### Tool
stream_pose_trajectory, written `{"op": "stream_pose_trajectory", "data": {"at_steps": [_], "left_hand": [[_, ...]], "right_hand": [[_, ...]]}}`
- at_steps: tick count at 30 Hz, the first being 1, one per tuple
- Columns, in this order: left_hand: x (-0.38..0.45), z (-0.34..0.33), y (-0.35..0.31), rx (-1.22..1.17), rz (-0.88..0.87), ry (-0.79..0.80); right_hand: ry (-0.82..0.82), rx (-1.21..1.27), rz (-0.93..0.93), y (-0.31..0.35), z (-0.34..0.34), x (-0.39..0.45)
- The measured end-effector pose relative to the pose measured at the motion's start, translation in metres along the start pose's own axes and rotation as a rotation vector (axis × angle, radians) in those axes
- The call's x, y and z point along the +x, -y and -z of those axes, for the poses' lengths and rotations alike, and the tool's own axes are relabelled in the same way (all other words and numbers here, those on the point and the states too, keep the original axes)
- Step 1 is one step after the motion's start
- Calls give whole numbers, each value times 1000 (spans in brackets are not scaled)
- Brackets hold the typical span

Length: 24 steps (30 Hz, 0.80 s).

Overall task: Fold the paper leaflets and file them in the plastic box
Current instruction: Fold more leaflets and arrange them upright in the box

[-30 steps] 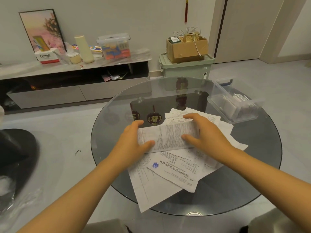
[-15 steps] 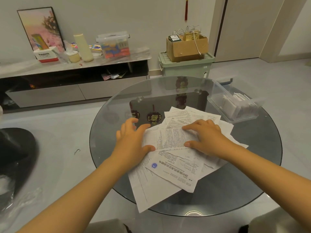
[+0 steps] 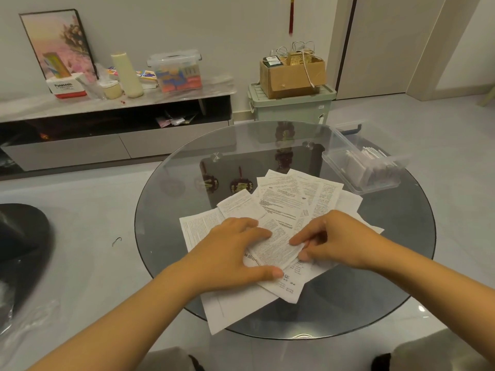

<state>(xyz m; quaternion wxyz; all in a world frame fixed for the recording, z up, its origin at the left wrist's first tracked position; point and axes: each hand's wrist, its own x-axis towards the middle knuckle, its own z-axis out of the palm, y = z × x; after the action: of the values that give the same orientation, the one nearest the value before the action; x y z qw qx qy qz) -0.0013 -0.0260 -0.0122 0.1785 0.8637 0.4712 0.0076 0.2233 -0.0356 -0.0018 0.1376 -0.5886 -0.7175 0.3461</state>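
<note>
The strip held long a second ago has been doubled into a smaller folded leaflet (image 3: 273,243) — pressed flat by the left hand (image 3: 230,253), pinched by the right hand (image 3: 332,241) on the pile near the table's middle. Filing in the plastic box (image 3: 367,167), far right, seems close.

Glossy see-through glass table (image 3: 187,188) holds matt printed paper leaflets (image 3: 289,199), with a clear smooth plastic box (image 3: 345,167) on the table too.

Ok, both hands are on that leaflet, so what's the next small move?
Probably press the crease flat: the left hand holds the part-folded leaflet down on the pile while the right hand pinches its edge. The plastic box comes afterwards.
</note>
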Motion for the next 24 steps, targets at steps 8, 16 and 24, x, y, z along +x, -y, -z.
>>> {"op": "stream_pose_trajectory", "data": {"at_steps": [8, 16, 24], "left_hand": [[-10, 3, 0, -75, -127, 27], [0, 5, -3, -533, 92, -158], [15, 4, -2, -571, 186, -338]], "right_hand": [[-40, 162, 134, 5, 8, -4], [-33, 502, 55, 20, 4, 5], [-204, 186, 32, 20, -29, 33]]}}
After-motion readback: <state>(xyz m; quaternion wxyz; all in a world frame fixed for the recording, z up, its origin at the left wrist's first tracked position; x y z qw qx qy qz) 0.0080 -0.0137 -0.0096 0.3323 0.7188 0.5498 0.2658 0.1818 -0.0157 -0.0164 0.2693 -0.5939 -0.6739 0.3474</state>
